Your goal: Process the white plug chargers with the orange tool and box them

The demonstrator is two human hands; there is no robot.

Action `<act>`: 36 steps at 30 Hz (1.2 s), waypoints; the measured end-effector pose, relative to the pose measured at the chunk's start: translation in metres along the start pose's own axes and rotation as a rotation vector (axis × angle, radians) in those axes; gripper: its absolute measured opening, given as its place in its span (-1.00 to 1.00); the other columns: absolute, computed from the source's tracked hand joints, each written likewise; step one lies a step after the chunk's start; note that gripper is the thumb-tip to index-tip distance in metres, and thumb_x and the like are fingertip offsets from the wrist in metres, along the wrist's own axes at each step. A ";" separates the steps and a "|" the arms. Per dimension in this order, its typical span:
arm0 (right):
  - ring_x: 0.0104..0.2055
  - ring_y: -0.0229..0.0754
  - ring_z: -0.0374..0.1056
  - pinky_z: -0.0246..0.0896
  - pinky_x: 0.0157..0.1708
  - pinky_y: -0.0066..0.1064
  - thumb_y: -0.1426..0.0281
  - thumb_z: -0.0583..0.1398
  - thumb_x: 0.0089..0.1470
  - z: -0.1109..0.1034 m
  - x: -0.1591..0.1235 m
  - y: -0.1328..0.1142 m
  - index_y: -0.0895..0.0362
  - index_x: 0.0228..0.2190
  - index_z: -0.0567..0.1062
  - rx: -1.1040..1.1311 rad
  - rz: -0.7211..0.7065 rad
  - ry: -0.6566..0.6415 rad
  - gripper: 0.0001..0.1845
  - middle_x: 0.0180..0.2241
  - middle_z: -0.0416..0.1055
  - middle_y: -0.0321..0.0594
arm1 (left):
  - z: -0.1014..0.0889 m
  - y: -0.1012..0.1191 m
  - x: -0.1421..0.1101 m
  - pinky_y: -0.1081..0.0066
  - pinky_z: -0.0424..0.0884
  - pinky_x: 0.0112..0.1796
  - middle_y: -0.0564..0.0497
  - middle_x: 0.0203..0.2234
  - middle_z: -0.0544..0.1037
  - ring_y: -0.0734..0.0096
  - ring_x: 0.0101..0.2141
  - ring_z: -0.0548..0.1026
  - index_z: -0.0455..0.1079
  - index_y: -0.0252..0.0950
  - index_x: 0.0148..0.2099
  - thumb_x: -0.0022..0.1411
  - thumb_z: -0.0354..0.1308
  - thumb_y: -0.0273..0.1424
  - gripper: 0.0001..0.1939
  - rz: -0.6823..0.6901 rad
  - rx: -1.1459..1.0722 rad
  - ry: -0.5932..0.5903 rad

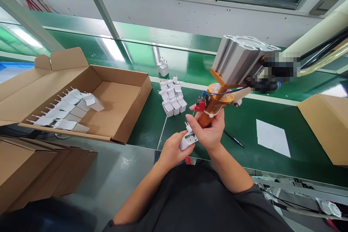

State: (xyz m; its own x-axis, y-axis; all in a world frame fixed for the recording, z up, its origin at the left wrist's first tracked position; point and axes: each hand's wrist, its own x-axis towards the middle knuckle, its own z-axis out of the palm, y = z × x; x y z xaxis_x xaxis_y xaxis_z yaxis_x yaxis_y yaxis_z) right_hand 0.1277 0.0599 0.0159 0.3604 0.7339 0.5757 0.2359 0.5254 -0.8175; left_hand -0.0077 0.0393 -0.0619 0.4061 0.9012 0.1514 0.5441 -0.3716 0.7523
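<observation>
Head view: the work looked partway along. The left hand point(172, 149) had its grip closed around a white charger point(187, 143), just below the orange tool point(204, 117), while the right hand's point(210, 132) grip was wrapped around that tool. Several chargers point(69, 108) lay in the open box point(135, 110), and a cluster point(172, 98) stood on the worktop point(272, 168) with one more behind it; whether those had been handled, or how many were left, I could not tell
</observation>
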 end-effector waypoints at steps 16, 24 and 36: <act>-0.62 -0.36 0.25 0.32 -0.54 -0.42 0.41 0.27 0.07 0.012 -0.005 -0.009 0.04 -0.17 0.28 0.074 -0.011 0.011 -0.68 -0.45 0.41 -0.41 | 0.036 0.010 0.004 0.31 0.48 -0.24 -0.06 -0.29 0.61 0.20 -0.27 0.58 0.38 -0.29 -0.12 0.09 0.24 -0.31 -0.70 -0.022 -0.291 0.185; -0.64 -0.37 0.20 0.20 -0.63 -0.48 0.35 0.29 0.10 0.005 0.000 -0.009 0.01 -0.18 0.26 0.207 -0.082 -0.085 -0.67 -0.45 0.36 -0.41 | 0.027 0.004 0.004 0.24 0.49 -0.15 -0.08 -0.26 0.57 0.16 -0.19 0.54 0.41 -0.28 -0.09 0.13 0.23 -0.34 -0.71 -0.049 -0.148 0.090; -0.62 -0.37 0.23 0.21 -0.69 -0.52 0.31 0.25 0.16 -0.029 -0.001 0.009 0.02 -0.16 0.29 0.265 0.055 -0.014 -0.74 -0.38 0.39 -0.35 | 0.004 -0.009 0.032 0.28 0.48 -0.08 -0.06 -0.16 0.62 0.21 -0.12 0.56 0.40 -0.28 0.09 0.32 0.08 -0.30 -0.66 -0.144 -0.275 -0.030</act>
State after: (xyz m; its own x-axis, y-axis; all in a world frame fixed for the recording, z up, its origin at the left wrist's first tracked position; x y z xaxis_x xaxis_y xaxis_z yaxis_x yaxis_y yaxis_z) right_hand 0.1552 0.0511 0.0076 0.3534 0.7696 0.5318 -0.0286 0.5771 -0.8161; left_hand 0.0035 0.0705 -0.0669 0.3630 0.9317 0.0152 0.3798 -0.1628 0.9106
